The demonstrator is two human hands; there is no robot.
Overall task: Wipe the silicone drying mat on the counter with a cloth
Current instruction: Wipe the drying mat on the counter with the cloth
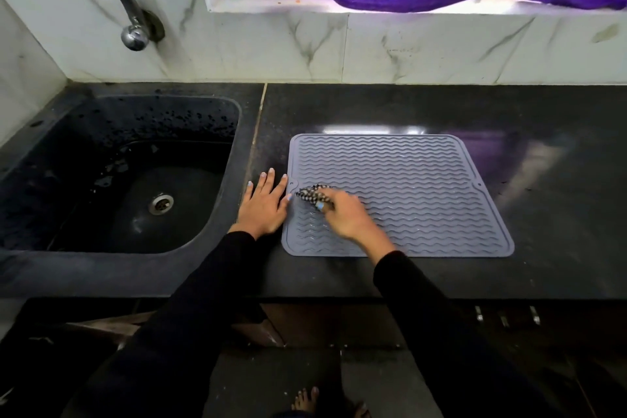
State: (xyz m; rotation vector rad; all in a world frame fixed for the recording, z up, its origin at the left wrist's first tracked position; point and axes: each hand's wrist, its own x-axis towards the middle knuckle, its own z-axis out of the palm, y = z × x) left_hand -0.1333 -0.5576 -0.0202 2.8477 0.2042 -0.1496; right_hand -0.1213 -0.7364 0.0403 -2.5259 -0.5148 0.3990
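Now: right hand [342, 214] grip bunched around checked cloth [310, 193], pressed on mat [407, 187]; left hand [264, 204] flat, fingers spread, on bench [543, 163] touching mat edge.

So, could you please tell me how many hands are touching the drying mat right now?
2. The left hand lies flat on the counter with its fingertips at the mat's left edge; the right hand presses a checked cloth onto the mat's left part.

Grey silicone drying mat [407, 187], wavy-ribbed, flat on the tabletop [543, 214], left edge just beside the left hand [264, 205]. Checked cloth [310, 193], bunched, pressed on the mat under the right hand [346, 217].
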